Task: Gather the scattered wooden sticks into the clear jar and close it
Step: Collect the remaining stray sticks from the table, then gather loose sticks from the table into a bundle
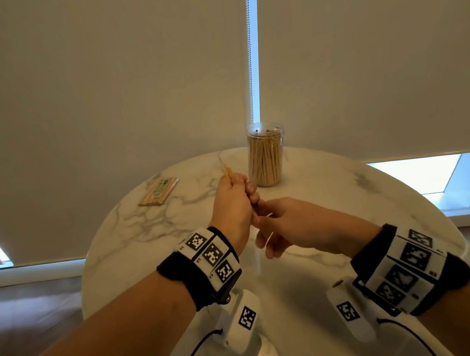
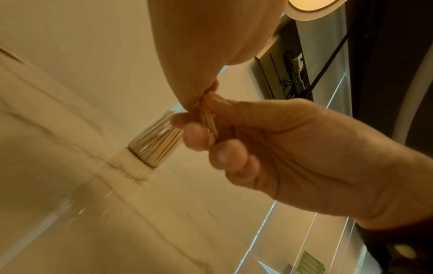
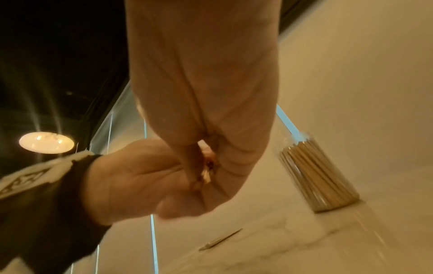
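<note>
The clear jar [image 1: 266,157] stands open at the far side of the round marble table [image 1: 344,196], packed with upright wooden sticks. No lid is in view. In front of the jar, above the table, my left hand [image 1: 237,197] grips a small bundle of wooden sticks [image 1: 228,175] whose tips poke out above the fist. My right hand [image 1: 262,218] meets it from the right. Its thumb and curled fingers [image 2: 194,137] pinch the lower end of the same bundle [image 2: 208,122]. The jar [image 3: 321,176] also shows to the right of both hands in the right wrist view.
A wrapped packet of sticks with a green label [image 1: 159,192] lies flat on the table's far left. Roller blinds hang close behind the table. The floor drops away past the table's left and right rims.
</note>
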{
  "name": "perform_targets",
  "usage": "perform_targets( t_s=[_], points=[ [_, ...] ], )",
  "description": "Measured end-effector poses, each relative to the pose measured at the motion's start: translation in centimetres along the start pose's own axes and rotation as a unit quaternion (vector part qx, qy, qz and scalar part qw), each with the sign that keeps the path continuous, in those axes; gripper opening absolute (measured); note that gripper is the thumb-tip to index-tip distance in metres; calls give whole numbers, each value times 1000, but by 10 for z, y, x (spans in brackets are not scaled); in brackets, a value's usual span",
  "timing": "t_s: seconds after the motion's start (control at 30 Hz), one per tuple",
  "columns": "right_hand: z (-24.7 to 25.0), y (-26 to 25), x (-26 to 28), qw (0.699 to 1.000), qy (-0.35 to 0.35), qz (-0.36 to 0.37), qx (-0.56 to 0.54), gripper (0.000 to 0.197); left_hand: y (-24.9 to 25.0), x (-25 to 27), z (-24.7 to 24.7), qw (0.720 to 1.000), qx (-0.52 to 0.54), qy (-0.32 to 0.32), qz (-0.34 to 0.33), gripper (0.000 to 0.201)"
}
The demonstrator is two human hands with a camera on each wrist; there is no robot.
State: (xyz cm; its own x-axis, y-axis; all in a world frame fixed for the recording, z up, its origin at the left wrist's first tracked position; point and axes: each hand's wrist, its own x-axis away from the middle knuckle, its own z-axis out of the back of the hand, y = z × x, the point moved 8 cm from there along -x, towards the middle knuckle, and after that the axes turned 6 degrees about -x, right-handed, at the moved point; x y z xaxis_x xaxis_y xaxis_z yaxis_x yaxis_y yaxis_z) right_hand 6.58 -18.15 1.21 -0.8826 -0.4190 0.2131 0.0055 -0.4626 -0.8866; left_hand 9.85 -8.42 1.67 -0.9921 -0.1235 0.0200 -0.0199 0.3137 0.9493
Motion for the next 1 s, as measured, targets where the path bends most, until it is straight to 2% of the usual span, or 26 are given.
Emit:
perform_targets(
  t_s=[0.17, 0.27, 0.37, 0.43, 0.5, 0.6, 0.67, 0.77, 0.87, 1.0],
  points=[
    [8, -2, -2, 998, 55, -12, -2, 31, 4, 5, 3, 998, -50, -30, -15, 23],
    [20, -6, 0, 992, 112, -3, 57, 35, 7, 2, 1, 996, -62, -58, 10, 21],
    [29, -8, 2, 983, 128, 9, 135, 35, 14, -7, 14, 998, -52, 5, 30, 26],
    [32, -9, 3, 978, 129, 19, 166, 36, 20, -11, 21, 994, -94, 34, 33, 30],
    [35, -9, 3, 972, 137, 27, 190, 36, 15, -12, 20, 978, -200, 5, 53, 31],
    [40, -9, 1, 966, 158, 31, 200, 33, 0, -14, 18, 928, -363, -62, 59, 34],
    [43, -8, -1, 967, 163, 42, 193, 27, -5, -20, 22, 908, -412, -58, 43, 36],
    [55, -12, -2, 959, 198, 82, 187, 16, -12, -29, 29, 927, -367, -32, 67, 30],
    [70, -18, -1, 947, 245, 112, 176, 16, -18, -32, 26, 942, -319, -26, 98, 38],
    [111, -42, 0, 906, 350, 154, 184, 17, -10, -51, 17, 947, -311, -12, 82, 49]
  ],
)
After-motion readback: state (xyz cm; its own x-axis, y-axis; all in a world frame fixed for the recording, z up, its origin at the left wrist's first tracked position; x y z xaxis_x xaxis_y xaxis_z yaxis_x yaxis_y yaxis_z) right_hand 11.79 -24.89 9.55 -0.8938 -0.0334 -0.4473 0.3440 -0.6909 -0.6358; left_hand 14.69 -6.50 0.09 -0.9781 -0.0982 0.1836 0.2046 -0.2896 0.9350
